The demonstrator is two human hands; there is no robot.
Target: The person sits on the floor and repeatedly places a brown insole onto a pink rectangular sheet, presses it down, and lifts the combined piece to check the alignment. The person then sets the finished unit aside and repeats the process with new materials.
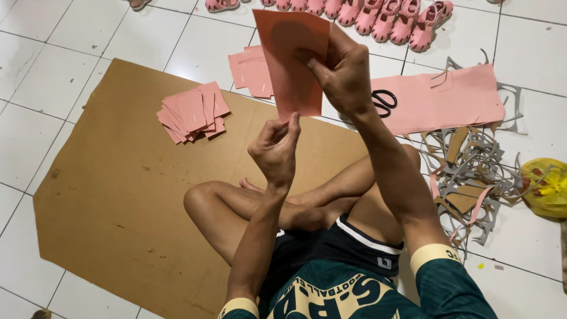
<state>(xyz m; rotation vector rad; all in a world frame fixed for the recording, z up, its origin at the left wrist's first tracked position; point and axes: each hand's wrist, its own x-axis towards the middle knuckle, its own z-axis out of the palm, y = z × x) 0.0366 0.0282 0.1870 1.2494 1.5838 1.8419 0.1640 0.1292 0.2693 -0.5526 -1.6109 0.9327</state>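
While the legs [283, 207] lie crossed on the cardboard [118, 195], the left hand [276, 152] pinches the bottom edge of a pink sheet [289, 59] and the right hand [342, 74] grips its side, holding it upright (raised above the lap). Beyond lie a stack of pink pieces [192, 112], scissors [384, 100] on pink material [449, 100], grey offcuts [472, 177], and pink sandals [378, 15].

Even, fairly bright indoor light falls from above, leaving a soft sheen on the white floor tiles [71, 71] and only faint shadows on the cardboard sheet [118, 189]. Focus is sharp mid-frame; the tile lines bow slightly toward the edges.
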